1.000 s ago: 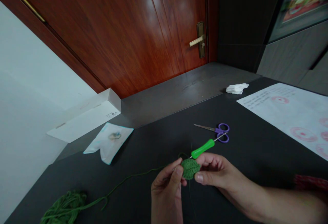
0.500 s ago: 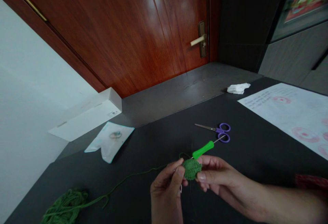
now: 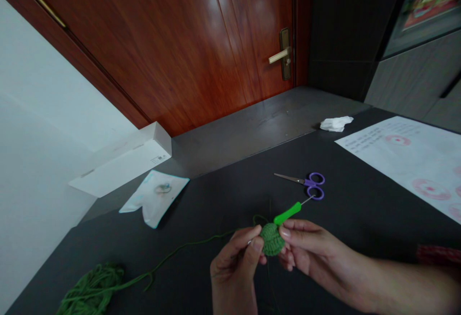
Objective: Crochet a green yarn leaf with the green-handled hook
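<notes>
A small round piece of green crochet point(image 3: 272, 239) is pinched between my two hands above the dark table. My left hand point(image 3: 239, 255) grips its left edge with thumb and fingers, and something small and shiny shows at those fingertips. On the right edge, my right hand point(image 3: 306, 243) holds the piece between thumb and fingers. A crochet hook with a bright green handle point(image 3: 287, 213) slants up behind the piece, against the right hand; how it is held is hidden. Green yarn point(image 3: 187, 245) runs from the left hand to a loose yarn bundle point(image 3: 92, 288) at the lower left.
Purple-handled scissors point(image 3: 306, 181) lie just beyond the hook. A printed sheet point(image 3: 406, 161) and a crumpled tissue point(image 3: 336, 123) are at the right. On the left are a white box point(image 3: 126, 163) and a small white packet point(image 3: 162, 195). A wooden door point(image 3: 180, 41) stands behind.
The crochet piece has turned and shifted slightly right in my hands. My right thumb has moved up along its edge, and the hook has moved slightly right with the hands.
</notes>
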The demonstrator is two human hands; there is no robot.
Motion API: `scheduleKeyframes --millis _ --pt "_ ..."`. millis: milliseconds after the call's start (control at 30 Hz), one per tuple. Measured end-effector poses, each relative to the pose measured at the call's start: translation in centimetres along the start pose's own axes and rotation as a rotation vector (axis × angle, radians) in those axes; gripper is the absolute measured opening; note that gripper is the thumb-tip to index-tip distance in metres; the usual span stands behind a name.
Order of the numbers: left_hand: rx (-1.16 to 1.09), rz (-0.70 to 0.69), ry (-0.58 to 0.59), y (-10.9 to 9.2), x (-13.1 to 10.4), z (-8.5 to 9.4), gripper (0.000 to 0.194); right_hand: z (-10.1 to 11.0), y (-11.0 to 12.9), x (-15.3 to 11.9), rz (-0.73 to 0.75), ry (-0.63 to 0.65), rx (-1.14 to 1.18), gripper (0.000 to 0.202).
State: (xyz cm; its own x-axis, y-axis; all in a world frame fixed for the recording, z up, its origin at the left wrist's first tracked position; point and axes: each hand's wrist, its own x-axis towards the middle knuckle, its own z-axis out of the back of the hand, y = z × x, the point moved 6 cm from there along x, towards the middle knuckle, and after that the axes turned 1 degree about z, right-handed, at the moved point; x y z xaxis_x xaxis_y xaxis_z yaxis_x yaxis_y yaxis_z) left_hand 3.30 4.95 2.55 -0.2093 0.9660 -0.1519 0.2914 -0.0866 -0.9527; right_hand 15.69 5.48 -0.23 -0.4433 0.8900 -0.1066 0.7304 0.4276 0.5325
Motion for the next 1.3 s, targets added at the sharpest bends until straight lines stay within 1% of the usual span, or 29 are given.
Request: scheduleKeyframes --millis 100,300,500,600,800,867,967,1133,1200,1300 --pt "-0.009 -0.01 0.0 0.1 0.2 0.3 0.013 -0.1 0.1 -0.1 0.001 0.011 -0.021 0.009" --pt "-0.02 -0.013 0.083 0.4 0.7 0.4 0.016 -0.2 0.6 -0.5 0.045 0.016 -0.1 0.009" --pt "-0.027 -0.011 0.073 0.4 0.7 0.5 0.016 -0.2 0.7 -0.3 0.071 0.023 -0.178 0.01" --pt "-0.025 -0.009 0.084 0.6 1.0 0.7 0.016 -0.4 1.0 -0.3 0.087 0.028 -0.216 0.007" --pt "-0.02 -0.029 0.086 0.6 1.2 1.1 0.016 -1.6 1.7 -0.7 0.117 0.106 -0.286 0.004" --pt "-0.018 -0.044 0.072 0.3 0.9 0.9 0.015 -1.7 1.8 -0.8 0.126 0.116 -0.305 0.003" --pt "-0.012 -0.101 0.01 -0.5 0.2 0.5 0.014 -1.6 1.7 -0.6 0.144 0.105 -0.338 0.004" --pt "0.057 -0.224 -0.072 -1.4 -0.6 0.3 0.011 -0.6 1.6 -0.4 0.216 0.021 -0.447 0.013" --pt "0.096 -0.245 -0.086 -1.4 -0.6 0.4 0.011 -0.2 1.7 -0.4 0.249 -0.01 -0.49 0.017" --pt "0.122 -0.268 -0.083 -1.4 -0.6 0.5 0.011 -0.1 1.7 -0.4 0.275 -0.023 -0.528 0.02"
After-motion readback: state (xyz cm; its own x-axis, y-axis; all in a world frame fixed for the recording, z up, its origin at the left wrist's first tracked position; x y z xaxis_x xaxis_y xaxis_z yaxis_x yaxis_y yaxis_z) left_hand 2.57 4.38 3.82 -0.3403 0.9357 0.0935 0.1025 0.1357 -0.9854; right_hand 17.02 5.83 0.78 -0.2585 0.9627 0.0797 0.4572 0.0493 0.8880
